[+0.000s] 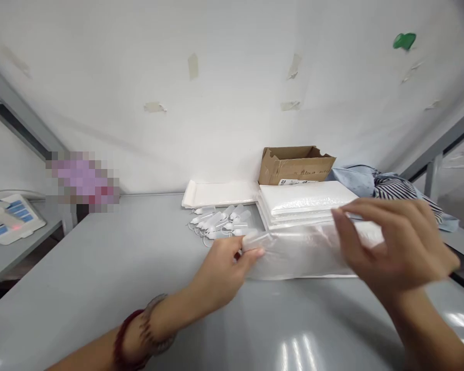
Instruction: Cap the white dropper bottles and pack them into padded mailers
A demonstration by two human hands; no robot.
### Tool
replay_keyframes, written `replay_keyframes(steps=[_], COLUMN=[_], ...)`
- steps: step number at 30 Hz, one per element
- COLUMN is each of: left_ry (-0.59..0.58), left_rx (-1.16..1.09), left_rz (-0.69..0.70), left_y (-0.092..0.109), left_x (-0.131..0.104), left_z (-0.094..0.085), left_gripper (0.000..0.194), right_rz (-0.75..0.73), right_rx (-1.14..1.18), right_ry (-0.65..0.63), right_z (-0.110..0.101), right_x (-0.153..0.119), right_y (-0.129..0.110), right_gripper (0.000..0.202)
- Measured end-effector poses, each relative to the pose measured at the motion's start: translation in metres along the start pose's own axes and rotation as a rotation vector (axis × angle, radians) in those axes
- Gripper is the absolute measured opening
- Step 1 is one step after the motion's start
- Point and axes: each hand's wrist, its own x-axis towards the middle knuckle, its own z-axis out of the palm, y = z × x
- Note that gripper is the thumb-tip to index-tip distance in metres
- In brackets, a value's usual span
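My left hand (229, 265) is closed at the left end of a translucent plastic sleeve (301, 252), its thumb and fingers pinching a small translucent bottle (256, 240) that lies against the sleeve. Raised over the sleeve's right part, my right hand (397, 247) is smeared by motion. Its thumb and forefinger meet in a pinch, and whatever they hold is too small or hidden. Just beyond my left hand lies a loose heap of small clear bottles (216, 220) with white caps and thin cord loops.
Behind the sleeve is a stack of white padded envelopes (307, 198), with a flat white packet (220, 194) to its left. An open cardboard box (297, 167) stands against the wall. Bunched cloth (371, 181) lies at right. A white-and-blue device (15, 219) sits on the left-hand surface.
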Motion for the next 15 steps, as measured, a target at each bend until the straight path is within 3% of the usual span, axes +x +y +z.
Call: replay_keyframes(steps=[2, 3, 6, 8, 15], left_ry=[-0.150, -0.204, -0.263, -0.257, -0.200], left_rx=[-0.297, -0.418, -0.563, -0.559, -0.580], left_rz=[-0.104, -0.162, -0.330, -0.371, -0.366], left_y=[0.006, 0.008, 0.015, 0.017, -0.004], left_x=[0.019, 0.028, 0.048, 0.054, 0.053], left_z=[0.015, 0.024, 0.047, 0.057, 0.069], left_gripper=[0.025, 0.021, 0.015, 0.013, 0.015], right_rz=[0.096, 0.197, 0.576, 0.704, 0.804], right_rx=[-0.129, -0.190, -0.293, -0.295, -0.084], right_ry=[0.079, 0.031, -0.359, -0.558, -1.120], right_z=[0.010, 0.014, 0.018, 0.016, -0.001], right_x=[0.002, 0.001, -0.007, -0.013, -0.036], right_y=[0.027, 0.039, 0.066, 0.079, 0.114], right_gripper=[0.008, 0.005, 0.020, 0.022, 0.036])
